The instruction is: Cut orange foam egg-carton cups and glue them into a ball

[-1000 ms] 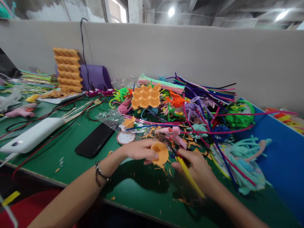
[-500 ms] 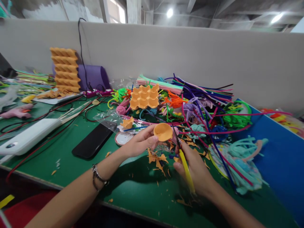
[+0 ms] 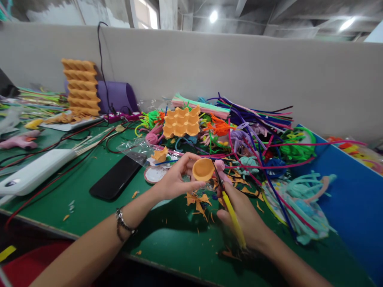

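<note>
My left hand [image 3: 181, 177] grips a small round orange cup [image 3: 203, 169], which looks cut from an egg tray, its hollow turned toward me. In my right hand [image 3: 242, 211] is a pair of yellow-handled scissors [image 3: 231, 217]. Their dark blades stand right at the cup's right rim; whether they touch it I cannot tell. Orange scraps [image 3: 199, 203] lie on the green table below both hands. Behind them, a piece of orange egg tray [image 3: 181, 121] rests on a heap of pipe cleaners, and another cut cup [image 3: 160, 154] sits nearer my left hand.
A black phone [image 3: 116, 177] and a white device [image 3: 37, 171] lie to the left, with red and black cables around them. A tall stack of orange egg trays [image 3: 80, 87] stands at the back left. A blue panel [image 3: 347, 191] borders the right side.
My left hand has turned the cup slightly and shifted its thumb beneath it. The scissor blades have tilted a little further left along the rim.
</note>
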Demonstrator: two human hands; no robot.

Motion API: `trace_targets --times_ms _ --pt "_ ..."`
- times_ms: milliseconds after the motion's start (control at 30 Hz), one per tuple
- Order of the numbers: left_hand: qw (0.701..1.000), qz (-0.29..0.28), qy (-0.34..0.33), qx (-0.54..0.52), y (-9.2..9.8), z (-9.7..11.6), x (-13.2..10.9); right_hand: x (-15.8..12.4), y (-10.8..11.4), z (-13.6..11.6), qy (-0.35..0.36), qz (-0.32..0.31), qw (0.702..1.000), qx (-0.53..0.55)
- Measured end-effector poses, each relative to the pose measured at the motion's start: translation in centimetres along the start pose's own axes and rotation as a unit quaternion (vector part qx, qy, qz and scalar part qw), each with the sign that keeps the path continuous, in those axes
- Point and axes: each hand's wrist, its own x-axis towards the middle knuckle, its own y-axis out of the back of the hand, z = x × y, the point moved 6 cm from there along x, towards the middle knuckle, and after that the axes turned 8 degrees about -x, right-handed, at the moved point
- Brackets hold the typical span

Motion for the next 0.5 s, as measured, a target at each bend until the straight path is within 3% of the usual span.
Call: trace_targets --times_ms 367,500 --pt "0.998 0.047 -0.010 0.042 -0.3 0.2 -0.2 -0.1 0.7 0.0 -0.027 0.047 0.996 -0.067" --pt "0.998 0.036 -0.021 0.054 -0.4 0.3 -0.2 0.1 1.1 -0.1 -0.030 0.051 0.996 -0.073"
